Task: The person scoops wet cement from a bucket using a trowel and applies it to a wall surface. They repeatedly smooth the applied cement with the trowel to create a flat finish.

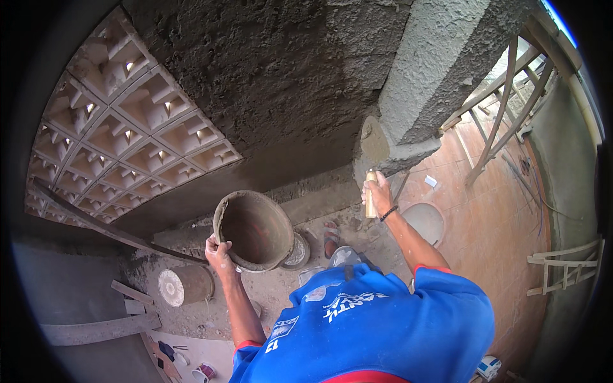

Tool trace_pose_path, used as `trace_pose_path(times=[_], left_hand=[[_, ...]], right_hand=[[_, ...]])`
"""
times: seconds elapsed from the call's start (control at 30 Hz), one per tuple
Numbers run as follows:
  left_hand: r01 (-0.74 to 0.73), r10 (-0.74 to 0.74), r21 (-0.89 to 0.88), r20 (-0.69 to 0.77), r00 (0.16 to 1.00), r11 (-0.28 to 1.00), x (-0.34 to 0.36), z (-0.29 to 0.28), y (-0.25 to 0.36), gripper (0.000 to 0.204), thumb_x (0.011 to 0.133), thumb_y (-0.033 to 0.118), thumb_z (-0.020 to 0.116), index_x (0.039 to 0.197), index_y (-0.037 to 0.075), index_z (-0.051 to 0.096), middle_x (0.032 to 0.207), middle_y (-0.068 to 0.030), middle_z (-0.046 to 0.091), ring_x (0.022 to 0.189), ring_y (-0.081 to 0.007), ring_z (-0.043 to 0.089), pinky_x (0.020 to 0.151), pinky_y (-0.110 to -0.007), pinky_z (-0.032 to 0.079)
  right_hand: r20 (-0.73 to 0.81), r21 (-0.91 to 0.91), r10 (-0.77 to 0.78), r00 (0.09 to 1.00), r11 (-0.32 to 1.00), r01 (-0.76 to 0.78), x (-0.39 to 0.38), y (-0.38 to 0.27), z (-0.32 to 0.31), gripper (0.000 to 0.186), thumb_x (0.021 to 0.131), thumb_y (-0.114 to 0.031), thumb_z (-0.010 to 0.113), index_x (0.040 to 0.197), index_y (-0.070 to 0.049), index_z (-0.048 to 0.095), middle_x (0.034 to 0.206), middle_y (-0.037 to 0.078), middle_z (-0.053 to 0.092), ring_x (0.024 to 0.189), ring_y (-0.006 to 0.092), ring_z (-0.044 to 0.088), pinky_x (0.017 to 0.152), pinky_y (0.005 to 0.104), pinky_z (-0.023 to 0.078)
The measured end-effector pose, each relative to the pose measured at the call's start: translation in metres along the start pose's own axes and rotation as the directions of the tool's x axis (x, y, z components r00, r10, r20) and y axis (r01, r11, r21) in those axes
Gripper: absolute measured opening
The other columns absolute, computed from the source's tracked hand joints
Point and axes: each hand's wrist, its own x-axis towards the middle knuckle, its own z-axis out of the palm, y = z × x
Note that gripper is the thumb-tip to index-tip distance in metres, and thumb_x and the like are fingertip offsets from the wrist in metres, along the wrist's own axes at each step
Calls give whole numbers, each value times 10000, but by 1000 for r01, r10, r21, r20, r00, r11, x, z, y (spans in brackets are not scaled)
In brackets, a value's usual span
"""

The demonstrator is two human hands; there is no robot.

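My left hand [220, 255] grips the rim of a mortar-crusted bucket [258, 230], tilted so that its dark, hollow inside shows. The fingers of my right hand [380, 191] are wrapped round the wooden handle of a trowel [370, 207]. Ahead of that hand, the trowel's blade carries a grey patch of mortar [375, 142] and lies close against the foot of a rough grey column [428, 83]. Whether the blade touches the column I cannot tell. Behind it rises a wall coated in dark, wet-looking plaster [268, 83].
On the left, a panel of pale ventilation blocks [128, 127] fills part of the wall. An upturned bucket [185, 285] and a curved plank [102, 329] are at lower left. A round basin [424, 223] sits on the tiled floor [485, 255]. Wooden scaffolding [504, 108] stands at right.
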Motion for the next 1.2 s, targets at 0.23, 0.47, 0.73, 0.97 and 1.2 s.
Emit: trace_pose_path(times=[0.23,0.47,0.73,0.97,1.2], left_hand=[[151,-156,77,71,985,986,5,48,-22,182,651,-5,507,819,65,513,838,1,539,743,-85,490,729,-217,438],[215,-225,117,79,971,970,19,67,-35,205,657,-46,460,836,47,493,838,-30,554,741,-99,521,686,-215,453],[238,-241,49,48,969,970,30,81,-49,230,629,-63,506,827,53,489,844,-35,562,753,-121,531,738,-244,458],[271,-273,60,29,962,961,33,100,-51,221,630,-40,523,831,46,497,833,-38,563,730,-123,519,732,-254,453],[278,-279,79,7,960,957,33,113,-48,199,642,-41,514,818,52,498,817,-31,566,720,-115,516,723,-244,447]], right_hand=[[-221,242,-34,975,966,89,104,49,-25,274,846,-86,579,1076,-108,432,732,49,528,530,147,538,447,303,492],[-229,649,99,968,757,75,188,61,8,221,880,-116,585,1052,-153,452,770,54,515,590,188,550,511,354,507],[-219,860,196,956,502,94,261,22,21,189,846,-145,569,999,-125,460,787,90,501,634,226,535,552,380,487],[-308,914,275,911,353,202,319,-28,41,205,881,-147,584,988,-77,425,787,82,478,662,219,523,607,410,513],[-380,885,346,858,406,228,337,-38,51,254,878,-123,602,1020,-68,399,849,99,487,651,229,541,562,410,511]])
